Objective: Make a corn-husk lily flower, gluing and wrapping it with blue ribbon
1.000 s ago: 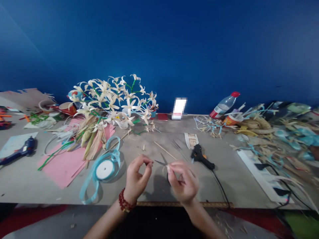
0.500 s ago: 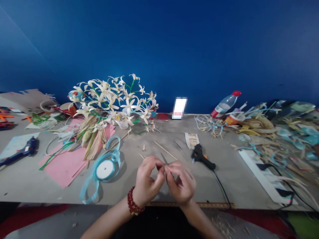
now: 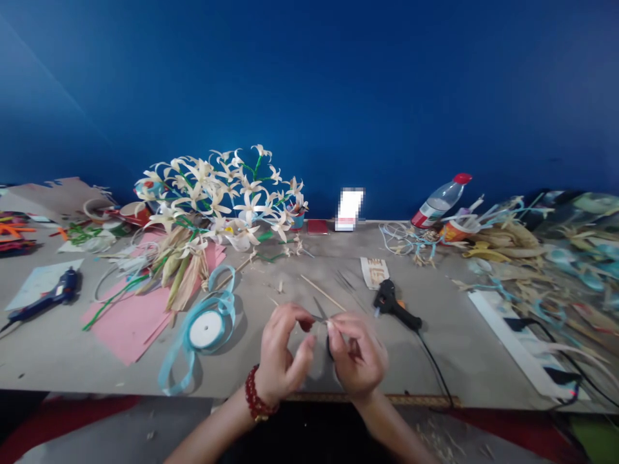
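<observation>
My left hand (image 3: 285,351), with a red beaded bracelet (image 3: 260,394) at its wrist, is raised over the near middle of the table. Its thumb stands apart from the curled index finger, with no held thing visible between them. Close beside it, my right hand (image 3: 358,356) pinches a small pale sliver (image 3: 329,323) between thumb and index finger; its exact kind is too small to make out. A thin grey pointed piece (image 3: 320,305) shows just beyond the fingertips, partly hidden by the hands. Past it lies a thin wooden stick (image 3: 322,292).
Left of my hands is a roll of blue ribbon (image 3: 206,328) beside pink paper (image 3: 130,322); behind stand white flowers (image 3: 249,205). A black glue gun (image 3: 399,308) lies right, its cord crossing the table edge. Farther right are a power strip (image 3: 507,345) and a bottle (image 3: 440,203).
The thumb and index finger of my left hand have parted and drawn back from the right fingertips. My right hand has shifted slightly right, still pinching.
</observation>
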The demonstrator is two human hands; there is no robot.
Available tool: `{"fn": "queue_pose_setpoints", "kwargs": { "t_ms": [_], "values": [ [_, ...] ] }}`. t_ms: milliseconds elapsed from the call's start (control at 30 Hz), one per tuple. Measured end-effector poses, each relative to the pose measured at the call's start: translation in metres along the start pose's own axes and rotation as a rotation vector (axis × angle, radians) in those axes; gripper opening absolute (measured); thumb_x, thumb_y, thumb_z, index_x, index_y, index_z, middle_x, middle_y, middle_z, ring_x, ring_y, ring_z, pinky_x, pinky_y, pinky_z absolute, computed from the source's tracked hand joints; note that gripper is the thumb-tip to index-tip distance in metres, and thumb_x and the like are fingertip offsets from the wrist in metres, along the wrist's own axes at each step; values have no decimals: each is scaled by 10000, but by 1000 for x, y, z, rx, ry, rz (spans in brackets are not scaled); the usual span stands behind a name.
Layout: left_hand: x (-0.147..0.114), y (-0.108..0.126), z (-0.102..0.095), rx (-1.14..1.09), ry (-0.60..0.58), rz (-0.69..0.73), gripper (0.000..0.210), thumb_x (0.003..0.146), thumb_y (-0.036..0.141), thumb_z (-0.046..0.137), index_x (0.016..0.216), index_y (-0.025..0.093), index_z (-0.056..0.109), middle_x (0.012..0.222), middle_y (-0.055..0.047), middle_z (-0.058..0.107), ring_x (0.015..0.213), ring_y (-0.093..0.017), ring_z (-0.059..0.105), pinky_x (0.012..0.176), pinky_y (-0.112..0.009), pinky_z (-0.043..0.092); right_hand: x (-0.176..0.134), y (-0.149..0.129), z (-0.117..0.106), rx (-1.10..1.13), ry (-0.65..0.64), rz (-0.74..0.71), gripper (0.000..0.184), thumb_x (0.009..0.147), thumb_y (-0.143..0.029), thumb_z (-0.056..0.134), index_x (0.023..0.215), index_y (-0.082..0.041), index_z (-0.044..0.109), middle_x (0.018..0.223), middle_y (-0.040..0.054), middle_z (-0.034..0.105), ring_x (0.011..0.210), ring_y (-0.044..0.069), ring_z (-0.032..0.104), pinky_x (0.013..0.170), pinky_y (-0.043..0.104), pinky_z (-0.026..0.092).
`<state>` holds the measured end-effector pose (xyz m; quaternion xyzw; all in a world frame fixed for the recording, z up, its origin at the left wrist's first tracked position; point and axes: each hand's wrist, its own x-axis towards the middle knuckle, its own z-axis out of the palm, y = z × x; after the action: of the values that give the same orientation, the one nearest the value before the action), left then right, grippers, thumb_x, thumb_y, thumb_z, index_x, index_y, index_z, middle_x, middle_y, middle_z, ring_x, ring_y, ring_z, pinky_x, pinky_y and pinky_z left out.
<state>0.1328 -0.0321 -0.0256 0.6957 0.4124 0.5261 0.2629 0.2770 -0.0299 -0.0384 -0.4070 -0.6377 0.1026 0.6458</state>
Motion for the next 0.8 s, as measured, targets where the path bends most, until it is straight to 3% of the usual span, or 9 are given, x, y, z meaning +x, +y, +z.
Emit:
{"fn": "queue_pose_setpoints", "kwargs": {
  "t_ms": [67,133,267,400,667,800],
  "values": [
    [3,7,1,-24,-34,22,98,844,174,539,928,194,584,822,-54,601,821,-222,569,809,-375,444,0,-2,1,31,-12,-2,182,845,-56,598,851,-228,655,714,23,677,646,182,651,614,324,542],
    [5,9,4,-108,-54,-44,58,870,195,537,879,191,594,803,-54,602,809,-216,562,799,-365,433,0,-3,1,61,-10,15,170,856,-72,600,859,-228,668,720,26,684,652,183,653,621,328,544],
    [6,6,7,-600,-116,-370,232,936,323,501,785,176,598,707,-34,562,687,-174,524,692,-315,424,-2,5,1,217,12,199,103,890,-147,615,863,-225,677,766,35,683,734,193,650,663,339,544],
    [4,3,7,-974,-185,-629,203,833,355,683,821,156,644,695,-20,559,623,-129,471,598,-254,375,-6,17,4,480,-17,363,95,904,-258,636,818,-232,668,744,18,641,753,187,617,678,337,538],
    [5,3,7,-945,-110,-702,207,777,312,776,787,150,648,725,-11,559,661,-109,468,605,-222,366,-15,30,10,585,-93,372,42,884,-291,688,871,-284,726,821,12,664,878,191,623,734,327,531],
    [4,-1,7,-1025,-170,-782,232,769,334,777,757,149,637,646,-4,556,617,-108,471,598,-231,365,-15,34,11,558,-95,367,48,881,-279,696,880,-294,743,824,6,666,854,175,624,738,305,525]
  ]
}}
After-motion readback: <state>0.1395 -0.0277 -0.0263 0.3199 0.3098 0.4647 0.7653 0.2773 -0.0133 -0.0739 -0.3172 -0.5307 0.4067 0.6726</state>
